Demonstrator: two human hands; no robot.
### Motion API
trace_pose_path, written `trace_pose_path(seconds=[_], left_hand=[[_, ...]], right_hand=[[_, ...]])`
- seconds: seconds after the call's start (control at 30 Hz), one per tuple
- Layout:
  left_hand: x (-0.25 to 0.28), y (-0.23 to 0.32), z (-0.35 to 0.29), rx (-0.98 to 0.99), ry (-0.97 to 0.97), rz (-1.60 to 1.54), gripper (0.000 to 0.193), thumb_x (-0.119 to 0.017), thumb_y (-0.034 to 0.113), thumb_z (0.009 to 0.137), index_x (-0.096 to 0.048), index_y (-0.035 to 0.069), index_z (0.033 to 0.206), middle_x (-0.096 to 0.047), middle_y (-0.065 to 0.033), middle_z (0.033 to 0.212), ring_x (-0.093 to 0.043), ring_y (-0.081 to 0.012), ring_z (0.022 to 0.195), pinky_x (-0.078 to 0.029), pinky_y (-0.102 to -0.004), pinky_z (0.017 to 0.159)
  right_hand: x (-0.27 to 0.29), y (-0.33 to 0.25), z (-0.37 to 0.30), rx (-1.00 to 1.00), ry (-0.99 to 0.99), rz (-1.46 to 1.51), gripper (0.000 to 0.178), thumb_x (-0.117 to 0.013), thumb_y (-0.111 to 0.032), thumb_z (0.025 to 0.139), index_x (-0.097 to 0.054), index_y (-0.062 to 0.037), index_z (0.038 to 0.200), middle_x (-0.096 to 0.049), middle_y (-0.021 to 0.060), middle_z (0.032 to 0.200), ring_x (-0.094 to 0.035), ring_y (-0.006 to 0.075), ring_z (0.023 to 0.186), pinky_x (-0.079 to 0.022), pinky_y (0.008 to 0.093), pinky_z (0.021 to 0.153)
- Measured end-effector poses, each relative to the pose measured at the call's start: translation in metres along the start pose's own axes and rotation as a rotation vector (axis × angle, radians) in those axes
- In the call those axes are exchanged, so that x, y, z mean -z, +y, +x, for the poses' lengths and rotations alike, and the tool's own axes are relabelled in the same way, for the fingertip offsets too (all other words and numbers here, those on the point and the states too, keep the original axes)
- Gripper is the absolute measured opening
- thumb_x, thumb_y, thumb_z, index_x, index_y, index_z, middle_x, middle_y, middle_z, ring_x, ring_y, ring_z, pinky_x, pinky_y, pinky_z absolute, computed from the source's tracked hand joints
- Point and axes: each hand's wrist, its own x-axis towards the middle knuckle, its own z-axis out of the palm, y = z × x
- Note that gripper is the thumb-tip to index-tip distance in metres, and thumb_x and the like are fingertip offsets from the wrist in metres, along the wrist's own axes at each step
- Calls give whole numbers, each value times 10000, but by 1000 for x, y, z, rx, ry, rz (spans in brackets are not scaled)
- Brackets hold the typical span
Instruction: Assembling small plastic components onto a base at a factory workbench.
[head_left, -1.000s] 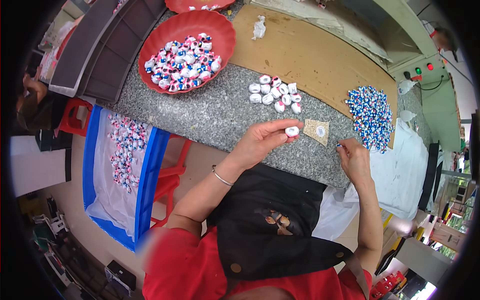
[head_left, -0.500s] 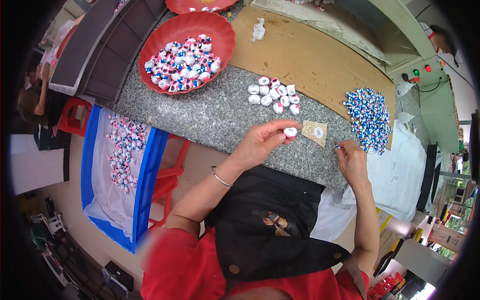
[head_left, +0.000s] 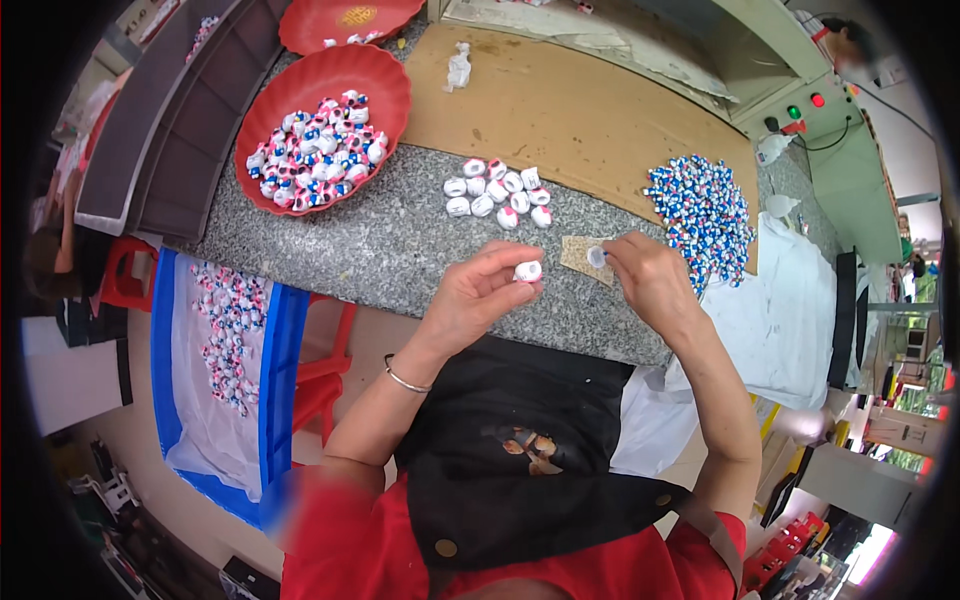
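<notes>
My left hand (head_left: 475,298) is closed, its thumb and fingertips around a small white-and-pink hollow plastic piece (head_left: 528,271). My right hand (head_left: 652,282) is pinched over a small round white dish (head_left: 596,257) on a tan speckled pad (head_left: 576,253). A small blue-and-white piece is in its fingertips, mostly hidden by them. Beyond my left hand, several similar white-and-pink pieces (head_left: 482,205) stand grouped on the grey granite worktop (head_left: 390,235). To the right lies a heap of small blue-and-white pieces (head_left: 703,215).
A red scalloped bowl (head_left: 392,108) of white, pink and blue pieces stands at the left, near a dark ribbed tray (head_left: 190,130). Below it is a blue crate (head_left: 277,370) with more pieces. Brown cardboard (head_left: 560,105) covers the back; a green-grey metal cabinet (head_left: 835,190) stands right.
My right hand has moved left from beside the blue-and-white heap to the round dish on the pad. My left hand keeps its piece. The whole view has shifted a little.
</notes>
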Motion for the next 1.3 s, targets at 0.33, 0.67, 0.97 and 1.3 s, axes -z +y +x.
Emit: trace_pose_path(seconds=[0.33,0.67,0.97,1.3], left_hand=[[-1,-3,2,93,23,-8,384,-603,-67,911,-550,-22,1289,-623,-105,1181,-625,-146,1053,-513,-268,931],[-26,-17,18,-304,67,608,345,-704,-65,815,-623,4,1143,-650,-103,1109,-665,-167,974,-577,-284,818],[-28,-24,7,-215,-128,406,337,-665,-60,855,-626,-17,1187,-655,-131,1097,-672,-181,971,-587,-294,785],[-34,-18,1,272,-175,-18,310,-522,148,1013,-611,-44,1239,-693,-110,930,-685,-145,793,-573,-259,730]], right_hand=[[-4,2,4,87,-55,-60,99,-640,-9,803,-662,-21,899,-603,131,776,-635,332,696,-514,417,603],[6,-25,-17,-537,62,1027,153,-655,-66,922,-686,15,1048,-694,45,903,-658,105,805,-533,243,742],[14,-40,-31,-626,-102,1205,159,-668,-60,910,-693,22,1044,-706,67,905,-663,118,791,-531,240,737],[5,-50,-40,-157,132,784,135,-701,-14,843,-716,-18,977,-663,94,785,-656,181,694,-504,298,614]])
